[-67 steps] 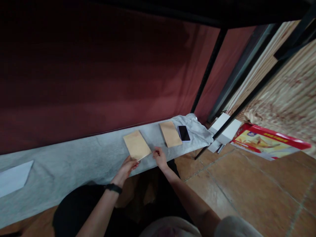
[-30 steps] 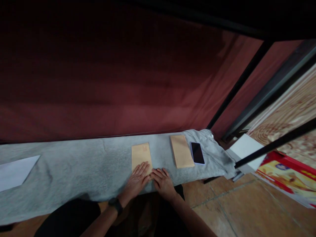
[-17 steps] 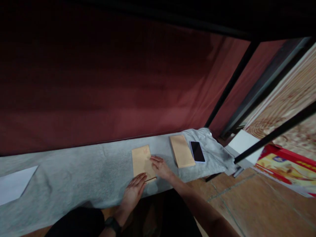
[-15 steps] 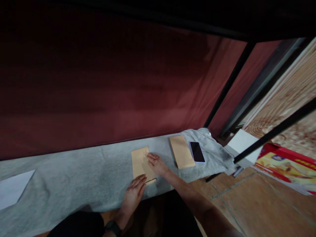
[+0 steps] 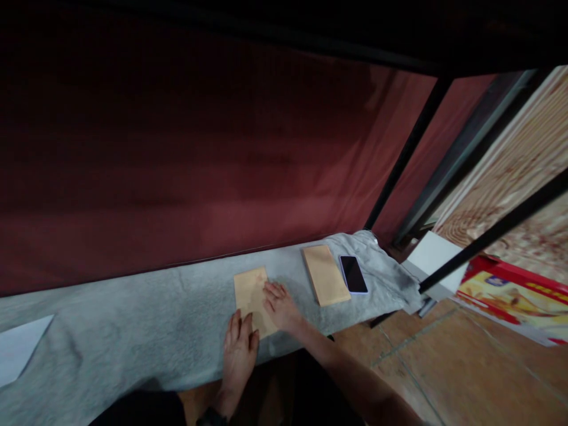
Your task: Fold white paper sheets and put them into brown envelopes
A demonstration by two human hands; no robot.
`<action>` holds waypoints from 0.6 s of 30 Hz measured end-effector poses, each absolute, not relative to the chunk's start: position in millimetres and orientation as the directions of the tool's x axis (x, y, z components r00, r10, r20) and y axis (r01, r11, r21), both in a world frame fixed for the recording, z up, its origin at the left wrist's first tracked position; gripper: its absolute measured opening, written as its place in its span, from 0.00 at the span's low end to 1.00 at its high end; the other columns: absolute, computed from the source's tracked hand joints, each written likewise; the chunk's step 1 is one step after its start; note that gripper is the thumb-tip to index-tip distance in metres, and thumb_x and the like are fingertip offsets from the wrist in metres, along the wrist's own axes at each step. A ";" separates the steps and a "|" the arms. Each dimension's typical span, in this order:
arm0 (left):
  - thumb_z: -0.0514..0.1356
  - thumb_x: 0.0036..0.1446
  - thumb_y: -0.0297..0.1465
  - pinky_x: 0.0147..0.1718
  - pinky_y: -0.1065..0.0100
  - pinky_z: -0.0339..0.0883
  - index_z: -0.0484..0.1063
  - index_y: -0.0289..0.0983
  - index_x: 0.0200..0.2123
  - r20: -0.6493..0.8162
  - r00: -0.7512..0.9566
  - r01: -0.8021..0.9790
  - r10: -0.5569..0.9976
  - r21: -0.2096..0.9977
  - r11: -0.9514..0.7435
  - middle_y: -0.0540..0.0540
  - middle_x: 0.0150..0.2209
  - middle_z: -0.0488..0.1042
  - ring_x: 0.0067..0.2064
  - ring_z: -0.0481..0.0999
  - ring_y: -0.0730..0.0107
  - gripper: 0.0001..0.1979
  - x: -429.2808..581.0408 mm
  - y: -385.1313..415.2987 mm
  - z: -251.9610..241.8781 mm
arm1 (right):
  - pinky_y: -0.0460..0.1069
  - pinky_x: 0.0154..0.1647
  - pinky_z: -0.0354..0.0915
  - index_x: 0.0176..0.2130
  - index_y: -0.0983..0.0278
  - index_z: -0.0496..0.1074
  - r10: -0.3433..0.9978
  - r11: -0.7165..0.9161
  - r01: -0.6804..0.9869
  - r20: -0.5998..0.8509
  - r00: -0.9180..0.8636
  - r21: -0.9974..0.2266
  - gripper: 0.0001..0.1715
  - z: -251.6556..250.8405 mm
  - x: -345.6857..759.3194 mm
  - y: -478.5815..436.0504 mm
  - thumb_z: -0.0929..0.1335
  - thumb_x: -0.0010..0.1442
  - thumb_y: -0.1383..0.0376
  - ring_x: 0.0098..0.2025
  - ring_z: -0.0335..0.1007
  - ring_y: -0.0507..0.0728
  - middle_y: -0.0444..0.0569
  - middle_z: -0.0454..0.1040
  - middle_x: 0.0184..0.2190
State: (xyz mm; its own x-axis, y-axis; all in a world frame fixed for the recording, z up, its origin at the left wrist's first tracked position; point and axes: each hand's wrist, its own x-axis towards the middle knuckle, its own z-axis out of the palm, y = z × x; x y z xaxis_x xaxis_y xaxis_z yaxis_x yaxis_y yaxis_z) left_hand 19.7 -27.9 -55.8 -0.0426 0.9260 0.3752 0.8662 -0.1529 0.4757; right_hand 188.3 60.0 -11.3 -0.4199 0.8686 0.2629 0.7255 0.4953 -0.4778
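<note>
A flat tan paper piece [image 5: 251,290] lies on the grey cloth, near its front edge. My left hand [image 5: 239,349] rests on the paper's lower left edge, its fingers spread and pointing away from me. Over the paper's right side lies my right hand [image 5: 279,305], palm down with the fingers somewhat apart. Neither hand is closed on anything. To the right sits a stack or thick packet of tan paper [image 5: 326,275], and beside it a dark-screened phone [image 5: 354,274].
Grey cloth [image 5: 146,313] covers the long narrow surface. White paper [image 5: 22,348] lies at far left. A dark red panel [image 5: 222,177] rises behind. Right of the surface are black poles [image 5: 408,151], a white box [image 5: 435,260] and a red and yellow box [image 5: 515,296] above tiled floor.
My left hand has shifted left, its fingers now pointing more straight ahead and further apart. The dark line near the paper's lower edge no longer shows. The view has moved slightly.
</note>
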 end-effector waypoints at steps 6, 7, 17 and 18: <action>0.50 0.66 0.35 0.63 0.44 0.61 0.68 0.32 0.61 0.372 -0.072 0.899 0.925 0.426 -0.101 0.29 0.66 0.64 0.67 0.64 0.44 0.24 26.5 -32.0 -60.0 | 0.57 0.74 0.50 0.70 0.59 0.59 0.780 0.624 0.658 0.286 -0.556 -0.421 0.29 -29.2 213.1 -38.7 0.62 0.74 0.58 0.71 0.55 0.58 0.49 0.62 0.70; 0.50 0.67 0.35 0.62 0.44 0.62 0.68 0.32 0.61 0.379 -0.071 0.906 0.923 0.411 -0.099 0.29 0.66 0.65 0.66 0.65 0.44 0.24 27.2 -33.2 -58.9 | 0.57 0.74 0.50 0.70 0.60 0.59 0.776 0.629 0.665 0.285 -0.563 -0.402 0.30 -32.2 214.5 -43.9 0.63 0.73 0.57 0.71 0.56 0.58 0.50 0.62 0.70; 0.45 0.70 0.35 0.69 0.52 0.53 0.59 0.32 0.69 0.286 0.185 0.903 0.940 0.328 -0.277 0.36 0.71 0.59 0.73 0.54 0.58 0.28 58.3 -7.7 -50.3 | 0.61 0.71 0.55 0.65 0.65 0.67 0.775 0.620 0.709 0.404 -0.486 -0.335 0.28 -54.6 206.3 -40.2 0.68 0.69 0.60 0.68 0.62 0.61 0.56 0.72 0.62; 0.45 0.70 0.37 0.70 0.51 0.52 0.59 0.32 0.69 0.237 0.212 0.908 0.948 0.310 -0.280 0.36 0.72 0.58 0.73 0.53 0.56 0.28 60.8 3.8 -48.4 | 0.62 0.71 0.55 0.64 0.65 0.68 0.779 0.616 0.709 0.400 -0.483 -0.344 0.27 -55.3 205.9 -40.5 0.68 0.69 0.60 0.67 0.63 0.62 0.55 0.74 0.61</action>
State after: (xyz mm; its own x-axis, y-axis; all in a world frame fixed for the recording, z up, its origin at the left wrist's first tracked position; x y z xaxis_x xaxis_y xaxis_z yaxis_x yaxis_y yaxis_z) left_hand 60.8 3.8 -48.4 0.2119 0.9482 0.2366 0.9084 -0.2804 0.3100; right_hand 205.9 -40.5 -55.3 -0.4828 0.7788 0.4004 0.7087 0.6161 -0.3437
